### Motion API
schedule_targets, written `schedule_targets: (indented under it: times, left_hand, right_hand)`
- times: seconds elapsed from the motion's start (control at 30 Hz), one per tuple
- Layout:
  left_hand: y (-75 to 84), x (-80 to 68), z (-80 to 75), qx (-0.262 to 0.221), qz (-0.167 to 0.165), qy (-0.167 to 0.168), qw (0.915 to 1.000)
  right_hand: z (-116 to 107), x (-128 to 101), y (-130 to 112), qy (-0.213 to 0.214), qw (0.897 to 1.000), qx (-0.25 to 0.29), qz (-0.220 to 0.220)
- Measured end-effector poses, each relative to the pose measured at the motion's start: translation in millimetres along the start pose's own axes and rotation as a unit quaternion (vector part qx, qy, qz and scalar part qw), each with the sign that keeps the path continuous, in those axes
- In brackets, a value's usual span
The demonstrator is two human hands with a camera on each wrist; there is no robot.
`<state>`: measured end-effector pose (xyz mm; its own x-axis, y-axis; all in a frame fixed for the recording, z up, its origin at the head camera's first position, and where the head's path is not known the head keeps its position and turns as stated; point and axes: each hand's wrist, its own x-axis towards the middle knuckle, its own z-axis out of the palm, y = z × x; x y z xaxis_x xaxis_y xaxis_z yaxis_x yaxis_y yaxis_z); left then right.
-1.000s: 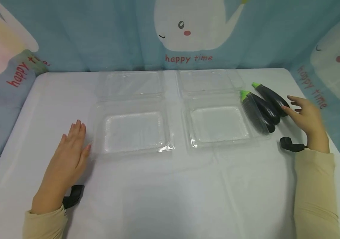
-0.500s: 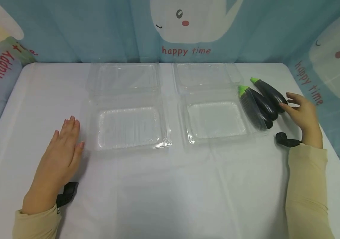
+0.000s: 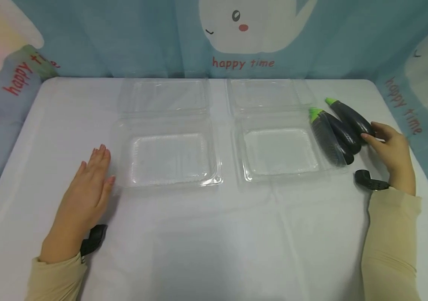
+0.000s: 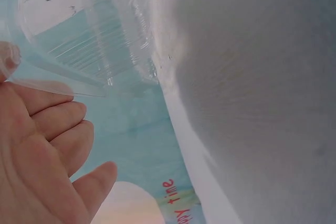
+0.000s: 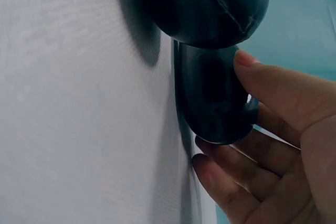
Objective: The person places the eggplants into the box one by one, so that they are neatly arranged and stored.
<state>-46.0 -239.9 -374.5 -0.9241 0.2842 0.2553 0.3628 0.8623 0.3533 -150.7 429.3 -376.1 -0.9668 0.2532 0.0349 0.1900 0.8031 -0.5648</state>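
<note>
Three dark eggplants with green stem ends lie close together at the far right of the table in the head view. My right hand (image 3: 394,154) holds the rear eggplant (image 3: 351,119) by its rounded end, thumb on the near side and fingers around the far side. A second eggplant (image 3: 343,133) lies beside it; the third is partly seen through clear plastic. In the right wrist view, thumb and fingers surround the held eggplant (image 5: 215,93). My left hand (image 3: 83,194) lies with straight fingers beside the left clear plastic box (image 3: 168,159), close to its edge.
A second clear plastic box (image 3: 279,152) stands right of the first, its right side against the eggplants. Both boxes have their lids folded open towards the back. A blue printed curtain (image 3: 142,37) rises behind the white table (image 3: 221,242).
The right thumb and fingers have drawn in around the end of the rear eggplant. The head view has shifted slightly; the left hand keeps its place by the left box.
</note>
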Motion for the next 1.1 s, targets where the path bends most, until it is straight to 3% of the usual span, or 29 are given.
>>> schedule_targets:
  times: [0.27,1.1]
  left_hand:
    - [3.7,2.2,0.3,0.002,0.003,0.009,1.0000]
    - [3.5,-2.0,0.6,0.011,0.012,0.027,0.9995]
  right_hand:
    - [1.5,-4.0,2.3,0.019,0.999,0.021,0.036]
    - [-1.3,-4.1,0.9,0.048,0.987,0.141,0.057]
